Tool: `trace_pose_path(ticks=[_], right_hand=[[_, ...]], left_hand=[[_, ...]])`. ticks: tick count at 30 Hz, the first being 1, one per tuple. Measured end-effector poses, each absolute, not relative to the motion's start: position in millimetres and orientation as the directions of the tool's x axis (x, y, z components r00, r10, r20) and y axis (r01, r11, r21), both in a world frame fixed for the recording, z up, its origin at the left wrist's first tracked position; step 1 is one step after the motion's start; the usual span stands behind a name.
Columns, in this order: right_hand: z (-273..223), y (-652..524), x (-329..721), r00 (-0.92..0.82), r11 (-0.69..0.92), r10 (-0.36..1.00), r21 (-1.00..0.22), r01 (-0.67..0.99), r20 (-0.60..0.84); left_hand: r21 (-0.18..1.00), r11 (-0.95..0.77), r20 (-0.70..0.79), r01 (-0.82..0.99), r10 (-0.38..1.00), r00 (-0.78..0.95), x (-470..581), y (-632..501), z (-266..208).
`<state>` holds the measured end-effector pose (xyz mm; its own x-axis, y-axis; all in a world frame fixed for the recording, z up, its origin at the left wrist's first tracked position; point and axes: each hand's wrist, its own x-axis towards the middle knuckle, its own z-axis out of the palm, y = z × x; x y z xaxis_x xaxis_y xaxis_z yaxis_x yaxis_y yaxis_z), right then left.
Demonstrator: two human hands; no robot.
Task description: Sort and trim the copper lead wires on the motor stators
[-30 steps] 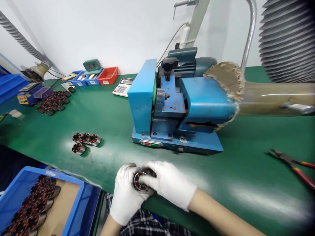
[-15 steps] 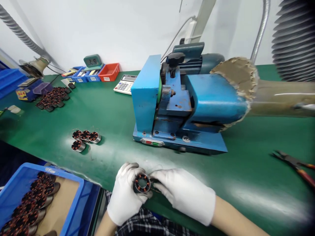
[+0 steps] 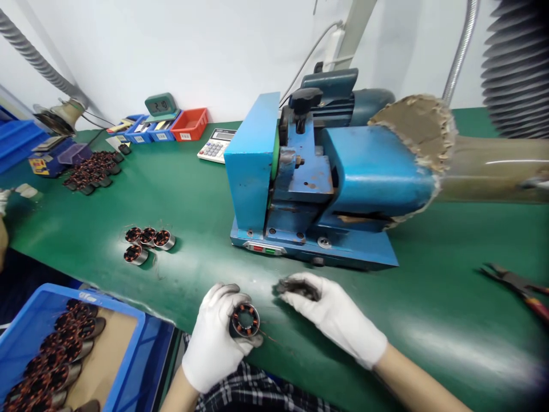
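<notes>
My left hand [image 3: 217, 335], in a white glove with dark-stained fingertips, is closed around a motor stator [image 3: 246, 319]. The stator is a short metal ring with copper windings, and its round opening faces up toward me. A thin wire [image 3: 268, 336] sticks out from its right side. Just right of it, my gloved right hand [image 3: 332, 312] hovers over the bench, apart from the stator. Its blackened fingers are loosely curled and somewhat blurred, with a gap at the thumb and nothing visible between them.
Several stators [image 3: 148, 239] stand on the green bench [image 3: 201, 212] to the left. A blue bin [image 3: 139, 320] at lower left holds more. Ahead is a blue machine [image 3: 309, 189]; cutting pliers [image 3: 514, 283] lie right. Another person's gloved hand [image 3: 3, 200] shows at the left edge.
My right hand has let go of the stator's wire side and moved up and right. My left hand still grips the stator. Another person's hand has appeared at the left edge.
</notes>
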<state>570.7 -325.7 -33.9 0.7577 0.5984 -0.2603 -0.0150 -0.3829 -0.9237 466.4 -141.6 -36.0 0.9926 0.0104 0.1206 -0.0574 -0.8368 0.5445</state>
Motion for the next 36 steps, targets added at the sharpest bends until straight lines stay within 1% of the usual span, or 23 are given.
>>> trace_pose_path(ticks=[1,2,3,4,6,9,11,12,14,16,18,19,20,22,23,25,27,28,29,30,33,34,36], right_hand=[[-34,-325,569,0.761,-0.368,0.634,-0.919,0.141,-0.137],[-34,-323,566,0.719,-0.356,0.693,-0.89,0.285,-0.047],[-33,-320,562,0.647,-0.351,0.762,-0.846,0.401,-0.009],[-32,-316,559,0.57,-0.35,0.821,-0.802,0.485,-0.013],[-29,-309,554,0.474,-0.376,0.877,-0.721,0.582,-0.075],[-21,-302,551,0.448,-0.43,0.885,-0.583,0.689,-0.124],[-14,-302,552,0.45,-0.446,0.884,-0.509,0.737,-0.123],[-11,-303,553,0.448,-0.446,0.885,-0.498,0.744,-0.124],[-2,-306,555,0.453,-0.438,0.884,-0.542,0.717,-0.115],[6,-308,557,0.47,-0.416,0.878,-0.64,0.645,-0.097],[12,-311,558,0.488,-0.392,0.868,-0.727,0.564,-0.089],[15,-312,557,0.498,-0.388,0.862,-0.751,0.535,-0.091],[17,-312,557,0.505,-0.389,0.858,-0.766,0.512,-0.098],[20,-313,556,0.516,-0.385,0.849,-0.8,0.46,-0.112],[22,-313,556,0.521,-0.368,0.846,-0.832,0.414,-0.115],[24,-313,555,0.522,-0.299,0.844,-0.917,0.264,-0.124],[24,-313,555,0.528,-0.221,0.838,-0.971,0.097,-0.138],[24,-313,554,0.533,-0.196,0.834,-0.98,0.042,-0.144],[24,-313,554,0.549,-0.188,0.823,-0.982,0.023,-0.145],[24,-313,553,0.573,-0.194,0.807,-0.98,0.032,-0.141],[23,-314,550,0.643,-0.257,0.755,-0.96,0.11,-0.129],[24,-314,550,0.644,-0.263,0.752,-0.96,0.099,-0.14],[26,-315,550,0.591,-0.213,0.786,-0.977,-0.011,-0.178]], left_hand=[[0.546,-0.836,0.119,-0.06,0.006,0.993,467,-142,-36],[0.547,-0.835,0.118,-0.063,0.003,0.993,467,-142,-36],[0.548,-0.833,0.116,-0.067,-0.003,0.993,467,-142,-36],[0.551,-0.831,0.117,-0.07,-0.006,0.993,467,-142,-37],[0.56,-0.826,0.125,-0.065,0.007,0.992,468,-141,-39],[0.601,-0.799,0.135,-0.032,0.062,0.989,467,-142,-42],[0.665,-0.747,0.099,0.002,0.091,0.991,465,-145,-41],[0.706,-0.707,0.07,0.03,0.111,0.991,464,-147,-40],[0.79,-0.604,0.003,0.106,0.177,0.984,461,-152,-35],[0.873,-0.463,-0.054,0.155,0.224,0.973,458,-154,-26],[0.938,-0.331,-0.049,0.102,0.163,0.985,456,-152,-15],[0.955,-0.294,-0.013,0.045,0.113,0.994,456,-150,-9],[0.955,-0.295,0.044,-0.02,0.074,0.996,456,-148,-3],[0.897,-0.409,0.206,-0.164,0.06,0.977,455,-146,6],[0.835,-0.508,0.285,-0.21,0.074,0.956,455,-146,9],[0.654,-0.717,0.419,-0.242,0.077,0.905,452,-148,10],[0.486,-0.845,0.471,-0.223,0.038,0.882,450,-150,6],[0.441,-0.87,0.471,-0.221,0.015,0.882,449,-152,5],[0.428,-0.874,0.471,-0.231,-0.003,0.882,449,-153,3],[0.451,-0.859,0.468,-0.243,-0.004,0.883,448,-154,2],[0.606,-0.763,0.431,-0.227,0.075,0.899,448,-160,2],[0.659,-0.722,0.418,-0.211,0.118,0.901,448,-162,3],[0.738,-0.65,0.405,-0.183,0.209,0.89,447,-163,3]])
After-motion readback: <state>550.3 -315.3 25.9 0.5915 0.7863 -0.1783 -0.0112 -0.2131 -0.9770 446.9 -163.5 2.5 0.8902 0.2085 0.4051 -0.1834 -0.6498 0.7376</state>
